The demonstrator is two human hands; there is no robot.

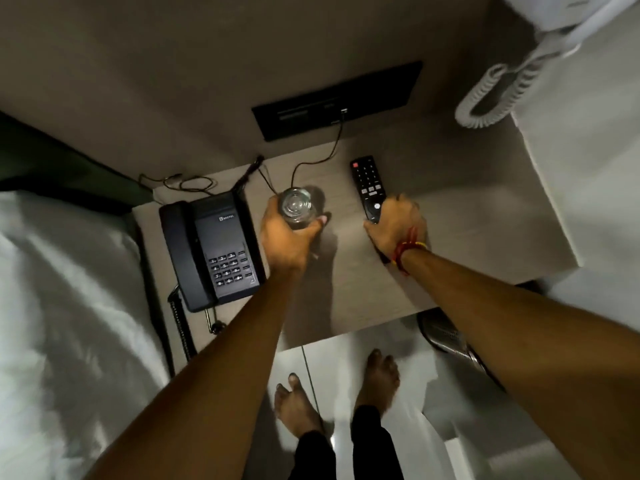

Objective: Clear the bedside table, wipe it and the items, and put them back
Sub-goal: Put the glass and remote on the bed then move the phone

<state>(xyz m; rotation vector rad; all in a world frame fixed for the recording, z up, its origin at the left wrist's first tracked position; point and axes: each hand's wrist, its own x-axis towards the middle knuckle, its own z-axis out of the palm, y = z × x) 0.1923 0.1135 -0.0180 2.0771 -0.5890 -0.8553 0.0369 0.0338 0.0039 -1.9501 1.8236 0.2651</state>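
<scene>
A light wood bedside table (467,223) stands against the wall. My left hand (287,240) is wrapped around a clear drinking glass (295,203) near the table's middle. My right hand (394,225) grips the near end of a black TV remote (365,183), which lies pointing toward the wall. A black desk phone (211,249) with a keypad sits on the table's left part, its coiled cord hanging off the front edge.
A bed with white sheets (62,306) borders the table on the left. A black socket panel (337,100) with a plugged cable is on the wall. A white coiled cord (498,95) hangs at the upper right. My bare feet stand on the floor below.
</scene>
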